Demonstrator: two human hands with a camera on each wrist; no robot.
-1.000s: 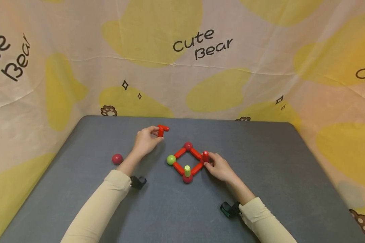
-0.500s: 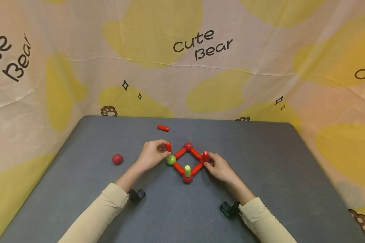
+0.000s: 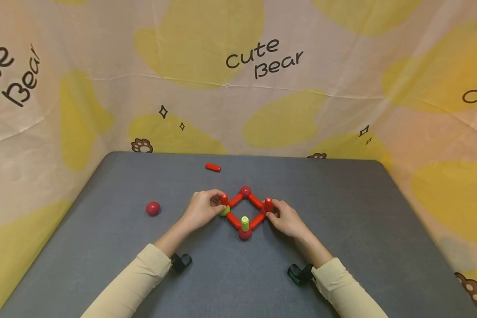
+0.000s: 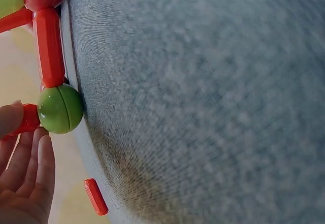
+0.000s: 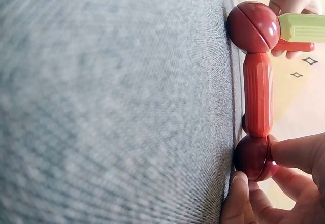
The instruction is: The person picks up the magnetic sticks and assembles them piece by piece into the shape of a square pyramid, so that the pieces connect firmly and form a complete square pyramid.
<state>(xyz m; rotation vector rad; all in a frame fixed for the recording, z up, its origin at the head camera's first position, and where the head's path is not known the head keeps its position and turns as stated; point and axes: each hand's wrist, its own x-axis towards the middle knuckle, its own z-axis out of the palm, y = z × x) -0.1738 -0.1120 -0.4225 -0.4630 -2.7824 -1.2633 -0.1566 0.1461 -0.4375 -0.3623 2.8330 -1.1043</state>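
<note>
A diamond of red rods (image 3: 233, 220) joined by balls lies flat on the table. My left hand (image 3: 202, 208) pinches an upright red rod (image 3: 224, 199), whose lower end meets the green ball (image 4: 61, 109) at the left corner. At the right corner, my right hand (image 3: 288, 219) grips the dark red ball (image 5: 251, 158) between thumb and fingers. Another red rod (image 3: 268, 203) stands upright on that ball. The front red ball (image 3: 245, 235) bears an upright light-green rod (image 3: 244, 223). A red ball (image 3: 245, 191) forms the far corner with nothing standing on it.
One loose red rod (image 3: 213, 167) lies near the back edge of the grey table (image 3: 326, 185). Farther left sits a loose red ball (image 3: 153, 208). A patterned cloth (image 3: 206, 57) hangs behind the table and at its sides.
My left hand has brought a red rod from the back of the table toward me and right, down onto the green ball. The right hand has stayed at its corner.
</note>
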